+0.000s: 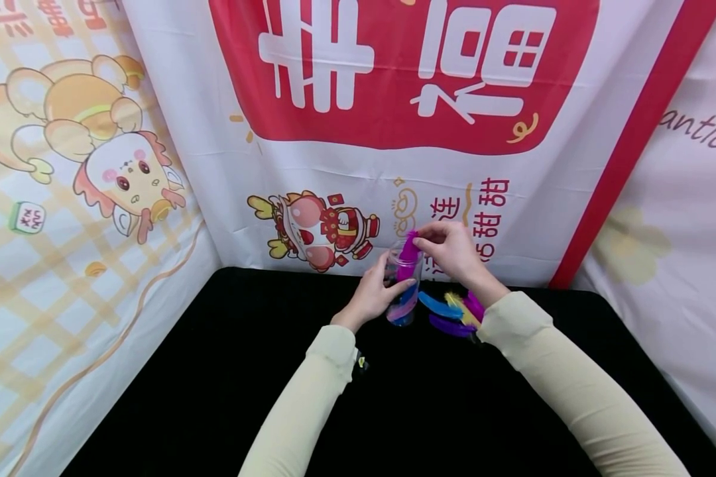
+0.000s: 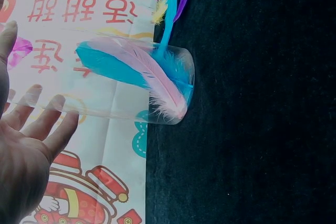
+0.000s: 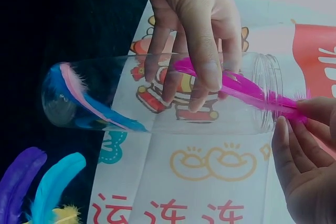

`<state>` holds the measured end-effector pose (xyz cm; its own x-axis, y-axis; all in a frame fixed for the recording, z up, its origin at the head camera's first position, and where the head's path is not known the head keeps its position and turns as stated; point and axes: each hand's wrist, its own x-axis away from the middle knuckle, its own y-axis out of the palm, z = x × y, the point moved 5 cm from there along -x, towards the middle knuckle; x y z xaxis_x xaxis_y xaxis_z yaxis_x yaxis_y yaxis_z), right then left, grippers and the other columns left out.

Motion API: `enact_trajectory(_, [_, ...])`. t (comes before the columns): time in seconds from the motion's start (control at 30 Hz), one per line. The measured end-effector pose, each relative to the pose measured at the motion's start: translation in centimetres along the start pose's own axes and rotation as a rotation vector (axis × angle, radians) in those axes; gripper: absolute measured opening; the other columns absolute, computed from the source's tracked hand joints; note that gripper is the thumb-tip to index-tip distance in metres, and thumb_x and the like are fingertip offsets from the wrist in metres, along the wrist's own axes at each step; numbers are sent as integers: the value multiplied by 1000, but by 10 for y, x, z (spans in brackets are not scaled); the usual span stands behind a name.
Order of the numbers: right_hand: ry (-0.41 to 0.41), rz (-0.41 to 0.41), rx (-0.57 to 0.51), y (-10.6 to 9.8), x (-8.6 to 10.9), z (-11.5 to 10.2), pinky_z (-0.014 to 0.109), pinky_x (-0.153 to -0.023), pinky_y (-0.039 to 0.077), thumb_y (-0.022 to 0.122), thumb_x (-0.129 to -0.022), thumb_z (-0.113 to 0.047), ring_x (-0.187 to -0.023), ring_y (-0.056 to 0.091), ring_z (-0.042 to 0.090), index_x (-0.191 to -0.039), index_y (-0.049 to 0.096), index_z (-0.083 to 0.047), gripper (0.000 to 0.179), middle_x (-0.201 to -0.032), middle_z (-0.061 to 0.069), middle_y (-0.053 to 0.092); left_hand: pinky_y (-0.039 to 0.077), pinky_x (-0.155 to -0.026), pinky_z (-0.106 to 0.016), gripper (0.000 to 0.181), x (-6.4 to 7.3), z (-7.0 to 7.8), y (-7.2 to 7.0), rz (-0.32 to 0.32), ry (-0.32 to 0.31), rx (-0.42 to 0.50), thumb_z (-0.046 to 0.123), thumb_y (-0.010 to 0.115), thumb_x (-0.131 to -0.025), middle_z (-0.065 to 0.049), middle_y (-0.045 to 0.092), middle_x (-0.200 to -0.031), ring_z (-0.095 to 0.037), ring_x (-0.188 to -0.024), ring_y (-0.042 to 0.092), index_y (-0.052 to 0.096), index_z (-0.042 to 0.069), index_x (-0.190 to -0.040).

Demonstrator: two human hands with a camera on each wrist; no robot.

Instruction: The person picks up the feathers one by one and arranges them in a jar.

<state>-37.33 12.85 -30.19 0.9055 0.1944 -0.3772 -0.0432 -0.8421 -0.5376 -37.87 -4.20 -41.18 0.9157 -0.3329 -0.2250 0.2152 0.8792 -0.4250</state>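
With the left hand (image 1: 374, 296) gripping the clear jar (image 3: 123, 87) and the right hand (image 1: 453, 252) pinching the magenta feather (image 3: 242, 92), rim (image 3: 270, 72) snagging could crumple its barbs.

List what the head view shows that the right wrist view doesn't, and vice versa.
Head only: pale sleeves and a loose magenta feather.

Right wrist only: the teal printed motif and, clearly, the ridged neck of the jar.

Both: the left hand holding the jar, the right hand pinching another magenta feather at its mouth, a pink feather and blue feather inside, plus a loose purple feather, loose blue feather and loose yellow feather.
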Motion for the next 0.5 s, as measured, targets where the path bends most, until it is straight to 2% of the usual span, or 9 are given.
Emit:
enact_trajectory(0.4, [26, -62, -9, 2, 0, -1, 39, -80, 60, 75, -96, -16, -95, 73, 23, -113, 76, -5, 20, -107, 11, 76, 51, -106, -41, 80, 1, -1, 0, 6, -6, -10, 48, 69, -97, -5, 52, -146, -27, -130, 59, 28, 20, -160])
enact_trajectory(0.5, [32, -79, -20, 2, 0, -1, 39, -80, 60, 75, -96, -16, -95, 72, 23, -113, 76, -6, 20, -108, 11, 76, 51, -106, -41, 79, 1, 0, 0, 10, 3, -20, 47, 70, -96, -6, 51, -146, -27, -131, 59, 30, 20, -158])
